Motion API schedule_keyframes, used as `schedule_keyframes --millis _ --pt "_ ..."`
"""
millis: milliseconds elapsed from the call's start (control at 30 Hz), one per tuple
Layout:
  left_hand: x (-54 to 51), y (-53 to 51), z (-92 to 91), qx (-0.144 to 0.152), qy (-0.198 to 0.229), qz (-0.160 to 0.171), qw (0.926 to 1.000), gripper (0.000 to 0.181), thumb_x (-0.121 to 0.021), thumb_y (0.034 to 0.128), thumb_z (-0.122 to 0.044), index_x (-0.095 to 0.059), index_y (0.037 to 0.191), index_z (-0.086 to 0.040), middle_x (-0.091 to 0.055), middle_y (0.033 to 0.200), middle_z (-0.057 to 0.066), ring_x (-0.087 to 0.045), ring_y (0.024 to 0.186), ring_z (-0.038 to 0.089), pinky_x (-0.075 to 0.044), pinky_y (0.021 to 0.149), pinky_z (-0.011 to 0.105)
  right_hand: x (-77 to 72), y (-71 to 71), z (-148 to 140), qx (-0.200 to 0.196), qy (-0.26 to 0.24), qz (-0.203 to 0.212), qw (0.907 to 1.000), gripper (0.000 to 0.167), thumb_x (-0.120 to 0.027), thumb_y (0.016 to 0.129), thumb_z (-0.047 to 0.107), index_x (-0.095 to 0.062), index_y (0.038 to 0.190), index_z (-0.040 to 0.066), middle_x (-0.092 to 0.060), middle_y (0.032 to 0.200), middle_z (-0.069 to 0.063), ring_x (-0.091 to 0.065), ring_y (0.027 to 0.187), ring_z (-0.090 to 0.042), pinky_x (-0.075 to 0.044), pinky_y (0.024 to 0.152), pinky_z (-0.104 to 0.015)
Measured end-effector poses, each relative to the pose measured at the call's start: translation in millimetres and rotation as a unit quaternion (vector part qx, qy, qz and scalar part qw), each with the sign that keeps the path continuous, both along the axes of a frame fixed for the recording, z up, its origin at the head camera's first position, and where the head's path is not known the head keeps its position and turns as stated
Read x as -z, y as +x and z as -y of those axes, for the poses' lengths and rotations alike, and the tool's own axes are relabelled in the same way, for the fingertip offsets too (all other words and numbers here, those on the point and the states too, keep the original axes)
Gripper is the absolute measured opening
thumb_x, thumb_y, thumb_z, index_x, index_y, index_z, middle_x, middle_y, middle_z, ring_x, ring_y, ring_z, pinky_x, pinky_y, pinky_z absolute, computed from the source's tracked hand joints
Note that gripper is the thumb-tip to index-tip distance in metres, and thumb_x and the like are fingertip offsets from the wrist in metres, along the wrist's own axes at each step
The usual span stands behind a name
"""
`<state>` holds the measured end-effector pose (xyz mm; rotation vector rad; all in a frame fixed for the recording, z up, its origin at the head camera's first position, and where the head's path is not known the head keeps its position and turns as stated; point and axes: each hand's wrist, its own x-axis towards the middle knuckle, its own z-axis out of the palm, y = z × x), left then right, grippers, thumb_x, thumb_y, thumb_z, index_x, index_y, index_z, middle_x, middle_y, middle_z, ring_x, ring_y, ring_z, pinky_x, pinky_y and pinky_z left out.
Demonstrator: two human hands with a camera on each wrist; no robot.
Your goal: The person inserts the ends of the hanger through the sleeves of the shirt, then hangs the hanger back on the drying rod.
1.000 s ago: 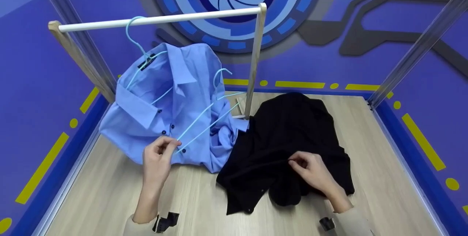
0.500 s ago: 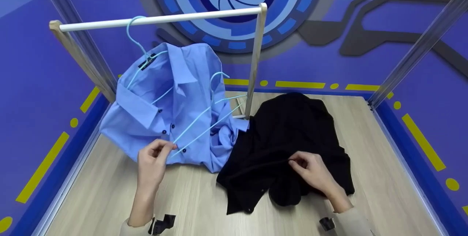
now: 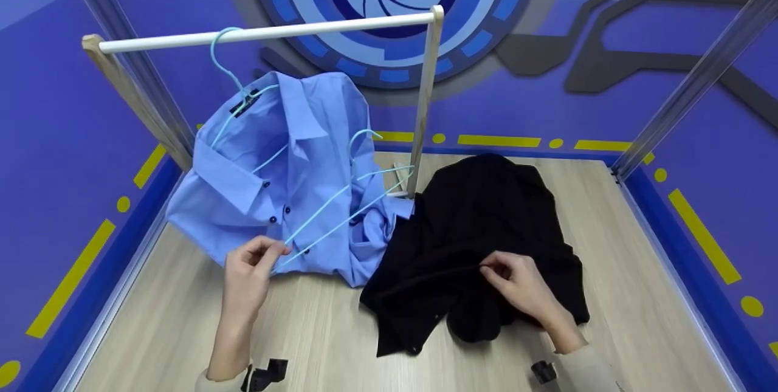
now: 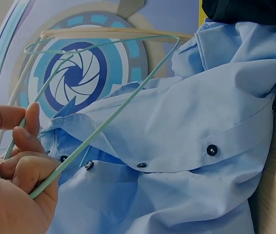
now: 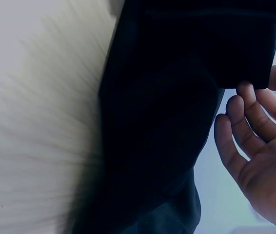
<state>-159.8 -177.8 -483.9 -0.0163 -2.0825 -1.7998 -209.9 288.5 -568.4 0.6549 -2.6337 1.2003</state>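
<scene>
A mint-green clothes hanger (image 3: 328, 200) is pinched near one end by my left hand (image 3: 249, 276); its hook points up and away, in front of the blue shirt. In the left wrist view the hanger's thin bars (image 4: 108, 119) run out from between the fingers. My right hand (image 3: 519, 282) pinches the edge of a black shirt (image 3: 486, 216) lying crumpled on the table. The right wrist view has thumb and index finger at the black cloth's edge (image 5: 245, 53), the other fingers loosely bent. A light blue shirt (image 3: 328, 179) hangs on another mint hanger (image 3: 225, 67).
The second hanger hooks over the white bar (image 3: 273, 30) of a small wooden clothes rack (image 3: 425, 100). The blue shirt's lower part rests on the wooden table (image 3: 316, 325). Printed blue panels (image 3: 486, 106) enclose the table at the back and sides.
My left hand has drawn the hanger a little left and toward me, and its hook has dropped lower. The right hand and the black shirt have stayed still.
</scene>
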Motion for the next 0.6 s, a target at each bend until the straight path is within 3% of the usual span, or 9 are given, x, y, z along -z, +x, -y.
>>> schedule_keyframes --millis 367,600 --pt "1.8 1.6 4.1 0.038 0.029 0.006 0.9989 0.018 -0.063 0.0972 0.004 -0.07 0.083 0.011 -0.061 0.067 0.002 -0.038 0.055 0.007 -0.032 0.051 0.023 -1.4 -0.9 0.7 -0.001 -0.002 0.004 1.0 0.016 -0.075 0.092 0.005 -0.074 0.091 0.02 -0.067 0.081 0.016 -0.058 0.062 -0.008 -0.049 0.057 -0.025" --pt "7.6 -1.2 6.0 0.086 0.061 0.006 0.9944 0.019 -0.06 0.0983 0.005 -0.067 0.083 0.015 -0.043 0.053 -0.003 -0.028 0.046 0.003 -0.018 0.04 0.029 -0.9 -1.7 -0.1 0.003 0.0 0.002 1.0 0.016 -0.075 0.092 0.004 -0.074 0.09 0.02 -0.066 0.079 0.016 -0.057 0.061 -0.008 -0.048 0.057 -0.025"
